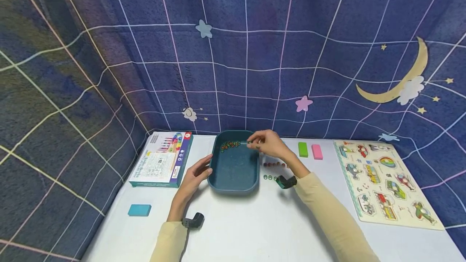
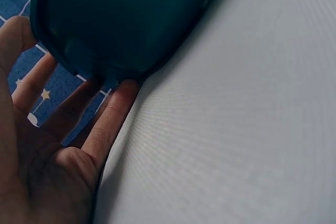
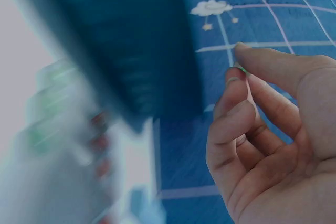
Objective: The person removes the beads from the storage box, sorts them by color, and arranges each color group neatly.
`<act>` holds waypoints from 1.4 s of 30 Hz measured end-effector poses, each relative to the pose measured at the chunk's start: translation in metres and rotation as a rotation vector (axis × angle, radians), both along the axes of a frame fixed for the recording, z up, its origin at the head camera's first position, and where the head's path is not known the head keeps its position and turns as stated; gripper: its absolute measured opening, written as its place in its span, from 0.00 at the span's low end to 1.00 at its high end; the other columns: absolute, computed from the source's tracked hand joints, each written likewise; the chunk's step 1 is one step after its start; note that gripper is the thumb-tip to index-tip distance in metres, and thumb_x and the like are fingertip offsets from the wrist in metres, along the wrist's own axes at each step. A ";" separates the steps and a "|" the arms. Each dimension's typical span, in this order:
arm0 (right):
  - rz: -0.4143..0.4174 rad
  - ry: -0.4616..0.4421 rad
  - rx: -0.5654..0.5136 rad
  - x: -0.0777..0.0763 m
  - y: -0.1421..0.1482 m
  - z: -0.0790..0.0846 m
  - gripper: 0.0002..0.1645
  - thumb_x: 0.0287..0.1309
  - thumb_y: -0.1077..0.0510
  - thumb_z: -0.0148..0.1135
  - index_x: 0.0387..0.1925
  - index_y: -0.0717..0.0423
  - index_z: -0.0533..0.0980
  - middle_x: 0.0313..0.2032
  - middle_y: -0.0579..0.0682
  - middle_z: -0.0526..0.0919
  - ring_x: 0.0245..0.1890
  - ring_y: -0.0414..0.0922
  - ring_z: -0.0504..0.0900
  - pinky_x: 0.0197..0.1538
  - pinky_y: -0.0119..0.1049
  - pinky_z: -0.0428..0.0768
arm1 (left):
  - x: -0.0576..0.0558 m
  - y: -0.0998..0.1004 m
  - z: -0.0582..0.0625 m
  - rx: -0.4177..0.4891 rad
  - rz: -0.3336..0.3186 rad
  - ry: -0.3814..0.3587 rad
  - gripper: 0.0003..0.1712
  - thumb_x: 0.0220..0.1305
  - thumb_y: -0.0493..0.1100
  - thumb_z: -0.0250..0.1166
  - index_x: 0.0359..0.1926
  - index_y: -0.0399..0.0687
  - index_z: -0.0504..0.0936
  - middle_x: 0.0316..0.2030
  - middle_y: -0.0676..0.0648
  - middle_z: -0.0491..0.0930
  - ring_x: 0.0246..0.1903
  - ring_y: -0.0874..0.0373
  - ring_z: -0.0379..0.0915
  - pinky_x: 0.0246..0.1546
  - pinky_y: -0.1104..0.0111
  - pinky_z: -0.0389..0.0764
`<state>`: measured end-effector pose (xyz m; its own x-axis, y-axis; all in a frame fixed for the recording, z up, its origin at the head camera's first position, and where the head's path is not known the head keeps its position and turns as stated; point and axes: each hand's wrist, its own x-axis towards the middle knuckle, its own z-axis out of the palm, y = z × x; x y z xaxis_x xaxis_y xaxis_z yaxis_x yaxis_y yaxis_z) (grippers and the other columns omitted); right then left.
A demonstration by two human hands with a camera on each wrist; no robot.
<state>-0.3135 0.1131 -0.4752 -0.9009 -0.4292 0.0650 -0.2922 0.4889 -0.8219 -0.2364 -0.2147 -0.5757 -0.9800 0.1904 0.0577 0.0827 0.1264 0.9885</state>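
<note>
A dark teal tray (image 1: pixel 233 179) stands in the middle of the table, with several small green and red glass marbles or beads (image 1: pixel 230 145) gathered at its far left. My left hand (image 1: pixel 195 176) rests against the tray's left wall; in the left wrist view its extended fingers (image 2: pixel 105 127) touch the outside. Over the far right rim, my right hand (image 1: pixel 268 144) pinches a small green bead-like piece (image 3: pixel 239 68) between thumb and forefinger, mostly covered by the fingertips. Right of the tray lie a row of red pieces (image 1: pixel 274 164) and a row of green ones (image 1: pixel 270 177), partly hidden by the right wrist.
A boxed set (image 1: pixel 160 161) lies left of the tray, with a blue block (image 1: pixel 139 210) nearer me. Green (image 1: pixel 303 149) and pink (image 1: pixel 317 152) blocks sit at the back right. A picture puzzle board (image 1: pixel 386 185) lies far right. A patterned curtain (image 1: pixel 262 51) hangs behind the table.
</note>
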 end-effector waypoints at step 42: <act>-0.064 0.033 0.038 0.073 0.091 -0.062 0.10 0.62 0.65 0.73 0.45 0.58 0.88 0.27 0.46 0.85 0.24 0.32 0.75 0.30 0.26 0.74 | 0.002 0.002 0.003 0.014 -0.004 0.003 0.32 0.77 0.41 0.64 0.78 0.50 0.70 0.77 0.38 0.69 0.75 0.35 0.68 0.60 0.76 0.81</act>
